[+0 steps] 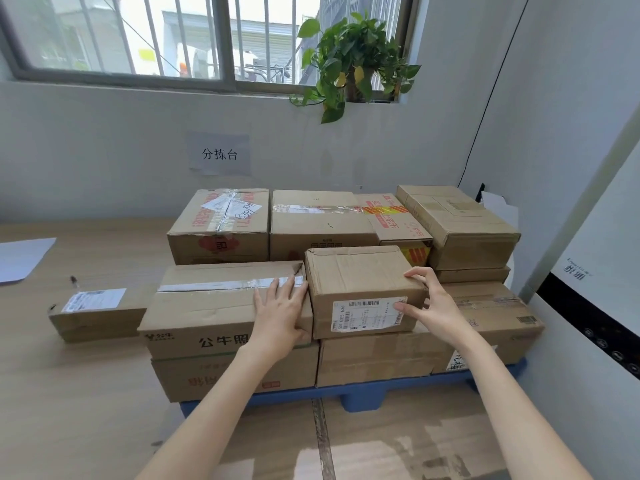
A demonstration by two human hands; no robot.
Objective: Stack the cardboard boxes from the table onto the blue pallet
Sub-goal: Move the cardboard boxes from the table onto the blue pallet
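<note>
Small box: we see the small box point(360, 282) in the middle of the frame, in the front row of the stack. It rests on a wider carton point(377, 362) and sits right against the taped box point(207, 299) on its left. A white shipping label faces us on its front.
Left hand: our left hand point(280, 313) lies flat on the right end of the taped box's top, fingers straight and close together. The thumb hangs over that box's front face, just beside the small box's left side.
Right hand: our right hand point(436, 306) is curled round the small box's right end. The fingertips are on the top edge and the thumb is on the label's right corner, so the hand is clamped on the box.
Blue pallet: the blue pallet point(360, 396) sits at lower centre under the stack. Only its front edge and a foot show.
Stack: we count two layers in front, with a back row of cartons point(322, 220) behind them against the wall.
Flat box: a flat box point(93, 313) lies on the wooden surface point(69, 393) at the left of the frame, just left of the stack. We cannot tell whether it touches the stack.
Surroundings: a paper sign point(220, 154) hangs on the wall above the stack. A potted plant point(353, 60) stands on the sill at upper right, and a white sheet point(20, 258) lies at the left edge.
</note>
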